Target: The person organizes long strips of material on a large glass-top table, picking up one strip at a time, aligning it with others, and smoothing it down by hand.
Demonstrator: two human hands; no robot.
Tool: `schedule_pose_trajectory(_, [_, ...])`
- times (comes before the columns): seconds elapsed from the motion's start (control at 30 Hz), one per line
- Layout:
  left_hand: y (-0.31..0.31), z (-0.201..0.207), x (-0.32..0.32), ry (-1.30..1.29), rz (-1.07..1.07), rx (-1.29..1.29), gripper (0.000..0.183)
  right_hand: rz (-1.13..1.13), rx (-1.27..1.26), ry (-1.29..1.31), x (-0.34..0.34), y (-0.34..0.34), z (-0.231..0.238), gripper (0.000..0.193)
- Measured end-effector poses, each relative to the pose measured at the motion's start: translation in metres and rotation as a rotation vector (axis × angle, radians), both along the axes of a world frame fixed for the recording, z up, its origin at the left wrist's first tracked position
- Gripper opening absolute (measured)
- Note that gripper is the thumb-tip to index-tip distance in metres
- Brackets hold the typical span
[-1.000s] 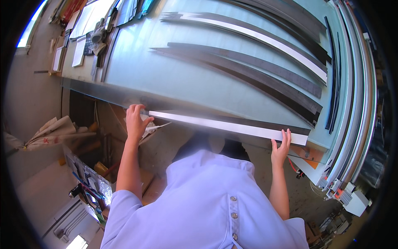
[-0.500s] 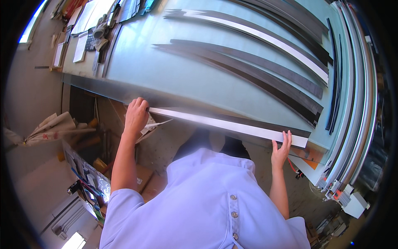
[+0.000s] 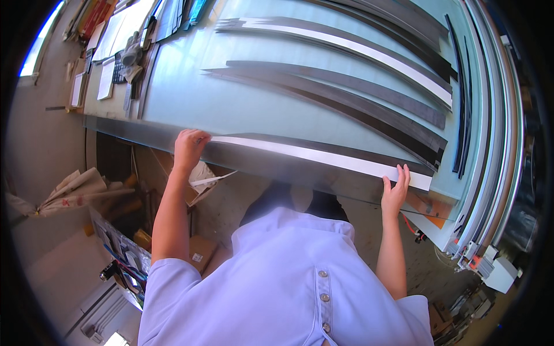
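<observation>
A long white strip (image 3: pixel 311 156) runs along the near edge of the glass-topped table (image 3: pixel 173 92), with a dark grey strip (image 3: pixel 346 153) right beside its far edge. My left hand (image 3: pixel 192 151) is closed at the strip's left end, its thumb and fingers pinched together there. Near the right end, my right hand (image 3: pixel 396 187) holds the white strip across its width, fingertips over the far side and thumb at the near side. The underside of the strip is hidden.
Several dark strips (image 3: pixel 346 106) and another white strip (image 3: pixel 369 47) lie farther back. Rails (image 3: pixel 487 144) border the table's right side. Papers (image 3: pixel 105 79) and a grey glove (image 3: pixel 131 53) rest at the far left. An open cardboard box (image 3: pixel 199 181) stands below the near edge.
Both hands have shifted the white strip slightly away from my body, farther onto the glass. The dark strip beside it has moved along too. Both hands keep their hold.
</observation>
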State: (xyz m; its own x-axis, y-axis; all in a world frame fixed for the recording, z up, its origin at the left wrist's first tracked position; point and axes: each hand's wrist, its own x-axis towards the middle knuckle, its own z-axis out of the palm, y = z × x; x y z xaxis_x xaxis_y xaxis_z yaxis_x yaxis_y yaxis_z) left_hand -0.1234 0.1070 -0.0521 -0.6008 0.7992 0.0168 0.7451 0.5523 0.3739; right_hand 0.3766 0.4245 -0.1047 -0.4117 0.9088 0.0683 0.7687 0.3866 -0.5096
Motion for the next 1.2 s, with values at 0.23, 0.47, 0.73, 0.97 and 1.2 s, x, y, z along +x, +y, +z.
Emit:
schedule_pose_trajectory(0.23, [0.012,-0.010,0.005,0.495,-0.141,0.091,0.010,-0.030,0.022,0.020,-0.008,0.009,-0.012,0.052])
schedule_pose_trajectory(0.47, [0.016,-0.027,0.003,0.568,-0.073,0.049,0.012,-0.036,0.034,0.033,-0.016,0.010,-0.010,0.053])
schedule_pose_trajectory(0.73, [0.039,-0.016,0.005,0.626,-0.082,0.058,0.007,-0.034,0.032,0.032,-0.015,0.011,-0.010,0.053])
schedule_pose_trajectory(0.97, [0.034,-0.003,0.008,-0.437,0.295,0.327,0.011,-0.027,0.251,-0.166,-0.023,0.006,-0.005,0.050])
schedule_pose_trajectory(1.2, [0.054,0.035,0.015,-0.894,0.377,0.424,0.011,0.043,-0.115,0.004,-0.034,0.017,0.002,0.030])
